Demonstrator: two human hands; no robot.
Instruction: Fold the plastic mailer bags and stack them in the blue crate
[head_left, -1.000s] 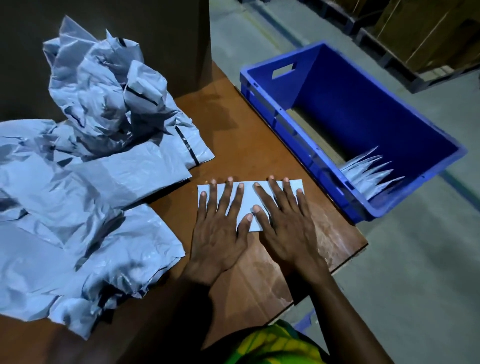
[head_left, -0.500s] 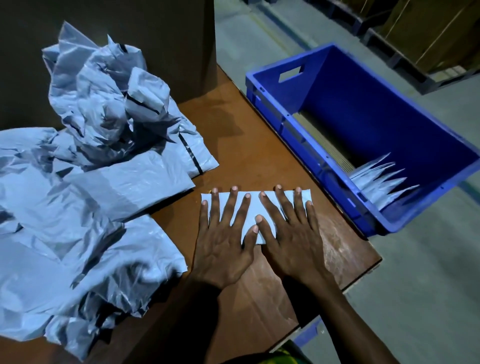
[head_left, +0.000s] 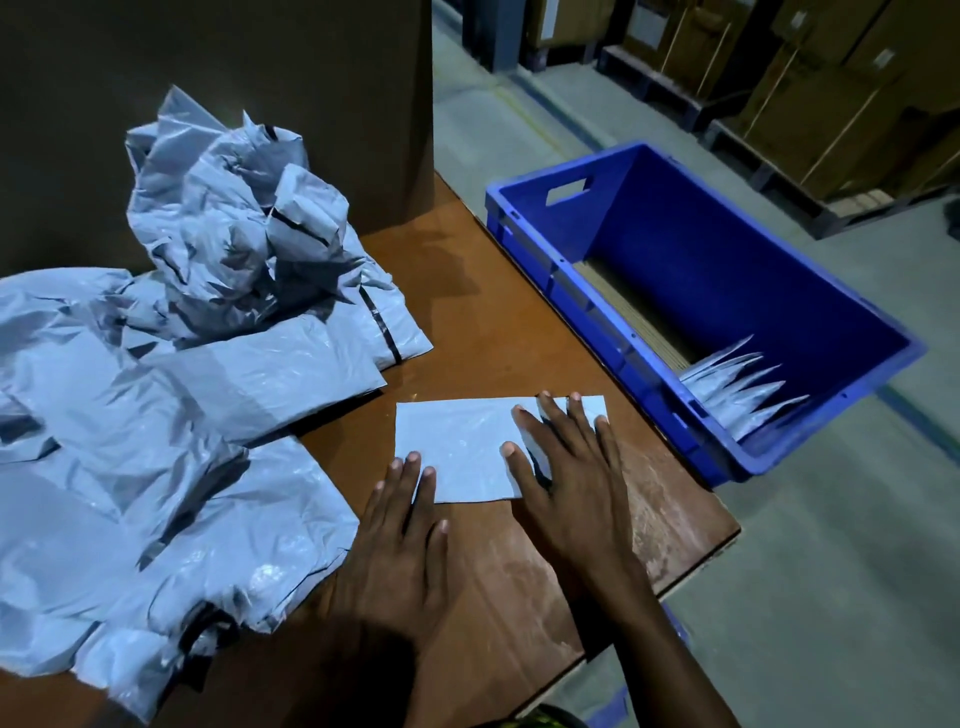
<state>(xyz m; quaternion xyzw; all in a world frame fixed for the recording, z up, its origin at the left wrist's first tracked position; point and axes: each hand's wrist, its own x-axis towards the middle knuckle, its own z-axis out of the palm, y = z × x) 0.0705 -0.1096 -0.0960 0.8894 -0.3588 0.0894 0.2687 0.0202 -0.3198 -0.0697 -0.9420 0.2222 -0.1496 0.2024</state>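
A folded grey mailer bag (head_left: 460, 447) lies flat as a small rectangle near the table's front right. My right hand (head_left: 569, 470) presses its right half with straight, spread fingers. My left hand (head_left: 402, 535) lies flat on the table, its fingertips touching the bag's lower left corner. A big heap of crumpled, unfolded mailer bags (head_left: 166, 395) covers the table's left side. The blue crate (head_left: 810, 260) stands on the floor to the right of the table, with several folded bags (head_left: 737, 384) standing on edge at its near end.
The brown table (head_left: 467, 317) ends just right of my right hand, and its front right corner is close. A large dark cardboard box (head_left: 218, 78) rises behind the heap. Pallets with cartons (head_left: 810, 88) line the grey floor at the back right.
My left hand has slid back toward me, off most of the folded bag, uncovering its left half. My right hand stays pressed on the right half.
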